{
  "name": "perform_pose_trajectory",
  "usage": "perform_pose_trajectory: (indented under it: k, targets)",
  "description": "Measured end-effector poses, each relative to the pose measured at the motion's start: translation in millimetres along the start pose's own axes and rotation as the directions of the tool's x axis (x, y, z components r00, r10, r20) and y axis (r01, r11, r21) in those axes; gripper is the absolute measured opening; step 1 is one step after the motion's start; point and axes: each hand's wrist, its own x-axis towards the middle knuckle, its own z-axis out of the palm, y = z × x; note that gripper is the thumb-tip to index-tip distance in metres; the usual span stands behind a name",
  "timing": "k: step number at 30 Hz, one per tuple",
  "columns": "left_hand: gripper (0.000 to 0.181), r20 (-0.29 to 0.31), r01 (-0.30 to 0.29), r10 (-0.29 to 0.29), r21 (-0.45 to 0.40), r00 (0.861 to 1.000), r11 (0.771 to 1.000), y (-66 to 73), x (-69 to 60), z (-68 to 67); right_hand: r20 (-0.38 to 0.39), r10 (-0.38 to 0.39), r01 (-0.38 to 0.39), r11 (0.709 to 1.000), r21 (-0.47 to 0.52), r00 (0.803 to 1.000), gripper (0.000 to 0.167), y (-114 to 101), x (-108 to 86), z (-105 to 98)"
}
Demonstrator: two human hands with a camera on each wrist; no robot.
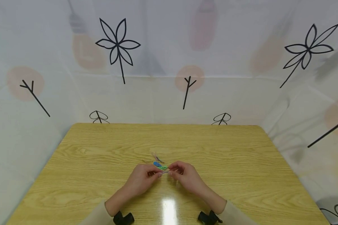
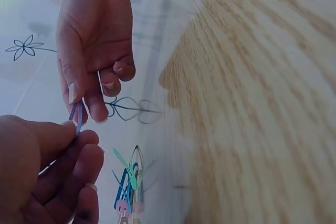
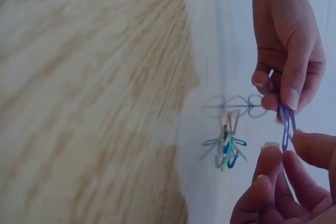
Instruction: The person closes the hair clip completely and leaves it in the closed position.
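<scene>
On the near side of the pile of coloured loops point(image 1: 162, 168), a purple loop point(image 1: 165, 172) is stretched crosswise, its long axis running from hand to hand. The left hand point(image 1: 142, 179) pinches one end, the right hand point(image 1: 187, 178) the other, so neither is nearer. The pile sits directly on the tabletop point(image 1: 101, 150).

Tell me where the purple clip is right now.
In the head view, the purple clip is slightly left of center, held between the fingertips of the left hand and right hand, just below the green clips.
</scene>
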Motion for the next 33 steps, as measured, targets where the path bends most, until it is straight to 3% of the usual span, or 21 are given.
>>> perform_pose_trajectory:
  k: [6,19,33]
  targets:
    - [0.008,-0.001,0.004,-0.004,-0.005,1.000,1.000,-0.4,-0.2,-0.5,0.018,-0.024,0.025,1.000,-0.010,1.000,0.024,0.5,-0.5,-0.2]
    - [0.007,-0.012,-0.005,0.005,-0.036,1.000,0.999,-4.3,0.5,0.5,-0.010,-0.054,0.054,0.997,-0.056,0.998,0.007,2.5,-0.3,1.1]
    - [0.010,0.010,-0.048,0.049,-0.092,0.999,0.995,-3.4,1.6,2.1,-0.020,-0.075,0.074,0.995,-0.065,0.997,0.007,2.1,-2.3,0.1]
